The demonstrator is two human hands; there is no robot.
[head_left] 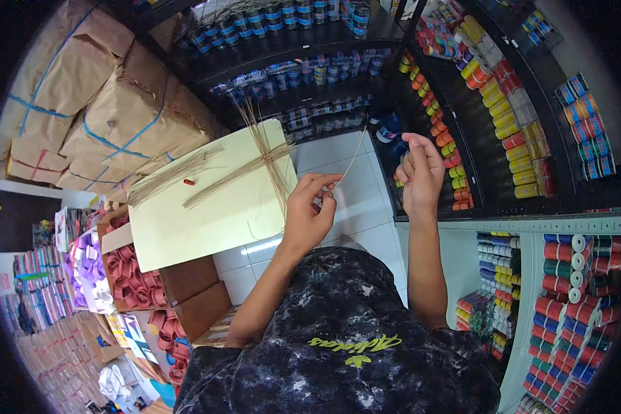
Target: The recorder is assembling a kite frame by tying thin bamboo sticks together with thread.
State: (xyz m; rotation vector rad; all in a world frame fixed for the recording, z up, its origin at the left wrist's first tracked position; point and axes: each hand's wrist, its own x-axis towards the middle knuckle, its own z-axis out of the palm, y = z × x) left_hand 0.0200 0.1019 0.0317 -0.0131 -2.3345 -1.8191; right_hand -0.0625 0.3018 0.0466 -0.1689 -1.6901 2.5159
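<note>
My left hand (310, 210) is closed in a pinch on a thin tan strand (356, 153), which rises in a curve toward the right. Raised further right, my right hand (421, 169) has its fingers curled together; whatever they may hold is too fine to make out. Beside my left hand lies a pale yellow board (159, 245). On it, thin tan strands form a crossed bundle (268, 157), with some ends past the far edge. More loose strands (176, 176) lie at the board's left, near a small red object (188, 182).
Brown paper parcels (127, 114) tied with blue cord are stacked at the far left. Cartons of red rolls (134, 276) stand below the board. Dark shelves (310, 55) of spools line the back, with colourful spools (507, 124) at right. White floor tiles (366, 200) show between.
</note>
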